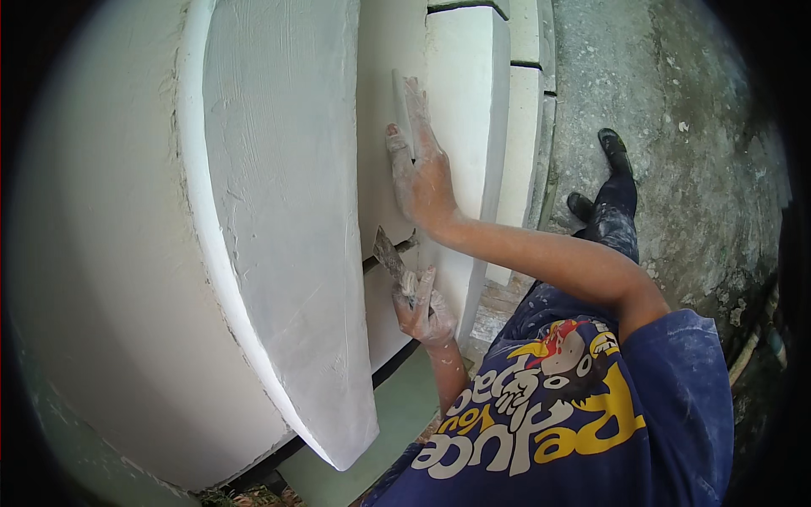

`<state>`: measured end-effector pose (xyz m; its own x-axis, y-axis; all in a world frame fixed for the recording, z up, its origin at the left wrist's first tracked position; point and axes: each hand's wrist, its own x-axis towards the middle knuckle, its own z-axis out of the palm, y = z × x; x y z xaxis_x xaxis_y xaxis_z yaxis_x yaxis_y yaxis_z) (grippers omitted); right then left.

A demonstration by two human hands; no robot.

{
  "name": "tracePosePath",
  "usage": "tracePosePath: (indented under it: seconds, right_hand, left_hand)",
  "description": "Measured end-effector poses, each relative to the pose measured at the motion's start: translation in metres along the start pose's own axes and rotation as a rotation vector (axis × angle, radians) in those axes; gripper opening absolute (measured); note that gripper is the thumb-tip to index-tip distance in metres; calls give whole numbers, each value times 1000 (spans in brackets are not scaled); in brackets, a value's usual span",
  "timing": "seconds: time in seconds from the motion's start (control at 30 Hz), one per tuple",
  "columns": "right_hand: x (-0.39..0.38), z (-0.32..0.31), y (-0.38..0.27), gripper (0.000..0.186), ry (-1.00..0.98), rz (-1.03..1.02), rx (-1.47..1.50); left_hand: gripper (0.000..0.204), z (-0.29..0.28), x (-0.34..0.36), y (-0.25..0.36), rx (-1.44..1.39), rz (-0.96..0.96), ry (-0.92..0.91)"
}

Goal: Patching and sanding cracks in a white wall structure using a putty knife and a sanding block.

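My right hand (pixel 422 173), coated in white dust, reaches up along the recessed wall face, its fingers extended along a thin pale strip (pixel 399 95) held against that surface; the strip's exact kind is unclear. Lower down, my left hand (pixel 422 313) grips a putty knife (pixel 390 253) by its handle. The stained metal blade points up-left beside a dark gap in the white surface. A long white panel (pixel 283 211) with a bright rounded edge stands left of both hands, and a white ledge (pixel 460 101) runs just right of them.
A curved pale wall (pixel 110 211) fills the left. Stacked white slabs (pixel 524 118) line the wall's right side. My dark trousers and black boots (pixel 615 152) are on rough, stained concrete (pixel 701 211). A pale green surface (pixel 389 406) lies below, and pipes or hoses (pixel 748 351) are at the right edge.
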<state>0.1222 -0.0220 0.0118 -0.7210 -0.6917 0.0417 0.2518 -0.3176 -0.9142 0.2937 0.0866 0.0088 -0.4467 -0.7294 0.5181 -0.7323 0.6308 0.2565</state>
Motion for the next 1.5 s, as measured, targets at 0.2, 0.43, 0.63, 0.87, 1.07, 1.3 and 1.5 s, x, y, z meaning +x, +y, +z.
tracePosePath:
  seconds: [0.2, 0.43, 0.63, 0.87, 1.07, 1.3, 1.5]
  right_hand:
    - [-35, 0, 1, 67, -77, -74, -59]
    - [-32, 7, -4, 65, -114, -354, -175]
    - [54, 3, -13, 69, -61, -550, -283]
    - [-29, 16, -12, 59, -257, -414, -290]
    - [95, 7, -21, 63, 102, -505, -119]
    - [5, 10, -18, 68, -220, -350, -222]
    - [103, 10, -21, 62, 181, -439, -160]
  left_hand:
    - [26, 4, -4, -11, -16, 49, 104]
    - [26, 3, 3, -8, 30, 96, 132]
    - [28, -3, -3, -8, -85, 102, 30]
    - [36, -3, -6, -17, -61, 181, 116]
    - [45, -4, -7, -6, -147, 151, 35]
    - [45, -10, -17, -19, -86, 110, 109]
    - [45, 0, -16, -10, -121, 139, 123]
